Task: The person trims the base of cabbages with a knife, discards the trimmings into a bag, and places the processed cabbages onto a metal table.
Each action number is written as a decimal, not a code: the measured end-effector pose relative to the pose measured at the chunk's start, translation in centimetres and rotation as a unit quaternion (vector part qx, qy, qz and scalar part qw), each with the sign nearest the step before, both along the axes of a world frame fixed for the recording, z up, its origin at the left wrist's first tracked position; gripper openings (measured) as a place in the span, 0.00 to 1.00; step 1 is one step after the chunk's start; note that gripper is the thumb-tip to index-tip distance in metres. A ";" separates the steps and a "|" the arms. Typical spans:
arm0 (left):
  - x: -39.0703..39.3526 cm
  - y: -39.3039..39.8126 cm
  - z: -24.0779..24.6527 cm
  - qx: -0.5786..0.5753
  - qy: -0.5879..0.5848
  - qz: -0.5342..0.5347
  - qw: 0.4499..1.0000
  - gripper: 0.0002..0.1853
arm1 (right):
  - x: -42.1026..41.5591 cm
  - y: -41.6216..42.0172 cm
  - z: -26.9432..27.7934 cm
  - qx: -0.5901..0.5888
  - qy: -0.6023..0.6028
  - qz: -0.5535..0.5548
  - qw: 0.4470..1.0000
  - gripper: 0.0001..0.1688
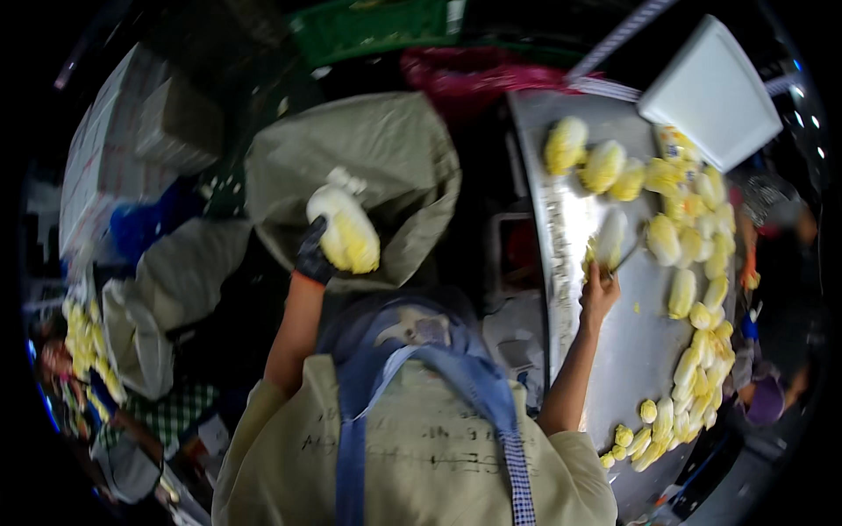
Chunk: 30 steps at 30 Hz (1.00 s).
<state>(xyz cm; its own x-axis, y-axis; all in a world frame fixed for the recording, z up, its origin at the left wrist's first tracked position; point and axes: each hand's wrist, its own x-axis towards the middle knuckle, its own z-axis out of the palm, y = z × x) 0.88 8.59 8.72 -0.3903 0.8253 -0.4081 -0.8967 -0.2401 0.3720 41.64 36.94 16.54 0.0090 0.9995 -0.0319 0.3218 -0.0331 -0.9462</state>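
Note:
My left hand [310, 253], in a dark glove, grips a trimmed napa cabbage [343, 230] by its side. That cabbage is over the wide mouth of a grey-green sack [296, 154], with pale scraps just beyond it. On the right, my bare right hand [600, 289] is closed around what looks like a knife [630, 253], its thin blade slanting away; the handle is hidden. Another napa cabbage [612, 235] lies right beyond my right fingers, at the steel table [608, 365]. Whether those fingers also touch it, I cannot tell.
Many napa cabbages [684, 375] line the table's far side. A white foam lid or tray [714, 98] leans at its back corner. Stacked white boxes [108, 144] and a second sack [138, 335] stand left. Other people [766, 394] work across the table and at far left.

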 end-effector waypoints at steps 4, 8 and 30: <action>-1.3 -1.0 0.5 -0.010 0.009 0.046 0.999 0.29 | -13.6 -6.4 -0.3 -0.109 0.045 0.245 0.962 0.10; -2.5 -2.8 0.3 -0.073 -0.018 0.048 0.996 0.27 | -22.1 -11.7 -4.4 -0.148 -0.006 0.421 0.895 0.17; -3.4 -2.4 0.0 -0.215 0.643 -0.228 0.699 0.29 | -27.9 -18.1 -1.9 0.164 -0.254 0.527 0.794 0.20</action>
